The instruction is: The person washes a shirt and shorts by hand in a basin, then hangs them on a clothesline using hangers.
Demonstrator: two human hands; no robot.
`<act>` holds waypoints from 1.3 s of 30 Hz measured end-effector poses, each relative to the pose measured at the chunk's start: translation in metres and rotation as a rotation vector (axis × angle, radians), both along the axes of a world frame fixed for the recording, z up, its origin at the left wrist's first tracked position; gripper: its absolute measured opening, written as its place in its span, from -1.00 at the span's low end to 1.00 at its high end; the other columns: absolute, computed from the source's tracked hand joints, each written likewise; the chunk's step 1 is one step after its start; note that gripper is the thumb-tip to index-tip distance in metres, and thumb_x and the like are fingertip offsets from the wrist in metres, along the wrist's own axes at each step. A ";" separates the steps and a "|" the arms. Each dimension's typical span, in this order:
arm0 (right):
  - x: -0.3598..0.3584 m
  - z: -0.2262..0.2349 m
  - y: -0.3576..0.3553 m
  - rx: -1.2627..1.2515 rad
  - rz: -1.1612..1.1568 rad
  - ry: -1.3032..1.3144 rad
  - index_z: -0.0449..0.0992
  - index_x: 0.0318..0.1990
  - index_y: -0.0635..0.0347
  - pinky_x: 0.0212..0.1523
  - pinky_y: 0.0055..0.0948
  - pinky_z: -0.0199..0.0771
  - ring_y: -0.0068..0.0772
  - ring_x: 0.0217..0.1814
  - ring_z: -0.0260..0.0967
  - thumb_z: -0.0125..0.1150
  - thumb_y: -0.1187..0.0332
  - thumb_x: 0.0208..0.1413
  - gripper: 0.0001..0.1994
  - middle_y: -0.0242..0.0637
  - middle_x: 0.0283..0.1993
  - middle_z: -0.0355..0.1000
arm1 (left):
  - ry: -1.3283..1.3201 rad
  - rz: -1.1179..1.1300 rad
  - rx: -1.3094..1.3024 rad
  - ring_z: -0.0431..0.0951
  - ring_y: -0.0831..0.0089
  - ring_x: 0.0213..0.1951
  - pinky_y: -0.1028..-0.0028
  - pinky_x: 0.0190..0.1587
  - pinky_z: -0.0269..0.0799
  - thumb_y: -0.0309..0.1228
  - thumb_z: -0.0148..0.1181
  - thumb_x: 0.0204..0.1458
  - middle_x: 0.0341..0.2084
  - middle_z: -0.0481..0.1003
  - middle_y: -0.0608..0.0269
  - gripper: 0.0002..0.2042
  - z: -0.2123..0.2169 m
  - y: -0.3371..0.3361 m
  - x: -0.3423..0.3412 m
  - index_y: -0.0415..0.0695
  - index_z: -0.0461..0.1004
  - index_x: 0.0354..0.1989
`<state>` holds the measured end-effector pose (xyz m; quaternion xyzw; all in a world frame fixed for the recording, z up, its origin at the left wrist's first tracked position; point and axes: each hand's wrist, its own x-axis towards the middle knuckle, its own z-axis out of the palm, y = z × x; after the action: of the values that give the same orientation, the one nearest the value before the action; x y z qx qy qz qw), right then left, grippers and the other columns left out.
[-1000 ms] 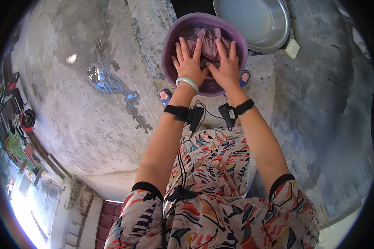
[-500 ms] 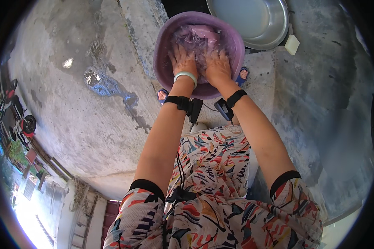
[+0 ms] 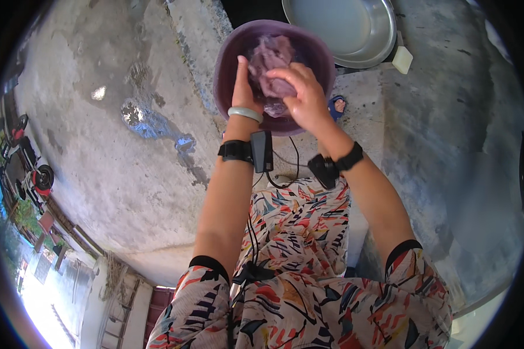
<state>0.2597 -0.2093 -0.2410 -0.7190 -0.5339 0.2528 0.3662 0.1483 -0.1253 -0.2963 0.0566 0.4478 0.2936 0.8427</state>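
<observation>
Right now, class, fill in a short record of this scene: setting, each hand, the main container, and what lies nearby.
Setting: outdoor concrete ground with a wet patch
Left hand: inside the purple basin, flat against the wet purple cloth; pale bangle and black strap on the wrist
Right hand: gripping the cloth, lifting a bunched part above the basin
Nearby: metal basin behind the purple one; pale bar, perhaps soap, beside it
</observation>
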 end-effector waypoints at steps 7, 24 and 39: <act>-0.026 0.042 0.014 0.216 0.118 0.054 0.51 -0.07 0.07 -0.07 -0.28 0.37 -0.05 -0.12 0.33 0.26 0.46 -0.19 -0.60 -0.21 -0.23 0.34 | -0.467 -0.117 0.154 0.46 0.23 0.05 0.26 0.18 0.36 -0.03 -0.10 0.25 0.02 0.44 0.15 -0.52 -0.023 -0.001 0.001 -0.13 0.32 0.17; 0.017 -0.079 0.000 -0.266 -0.319 -0.127 0.40 0.04 0.18 0.00 -0.05 0.37 0.17 0.10 0.33 0.17 0.22 0.14 -0.64 0.11 0.11 0.35 | 0.392 0.107 0.238 0.47 0.28 -0.04 0.38 0.10 0.35 -0.32 0.31 0.05 -0.10 0.46 0.11 -0.57 -0.005 -0.011 -0.009 -0.24 0.39 0.06; 0.007 -0.095 -0.004 -0.545 0.062 -0.599 0.28 0.28 0.05 0.28 0.00 0.17 0.19 0.42 -0.04 0.38 0.23 -0.08 -0.30 0.07 0.37 0.04 | 1.413 -1.358 1.173 0.10 -0.07 0.36 0.11 0.32 0.15 -0.34 0.24 -0.01 0.34 0.09 -0.08 -0.29 -0.053 -0.028 0.007 0.09 0.13 0.38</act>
<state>0.2669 -0.2130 -0.3362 -0.8152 -0.5517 0.1753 -0.0174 0.1550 -0.1532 -0.3489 0.8244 0.4925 -0.1563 0.2310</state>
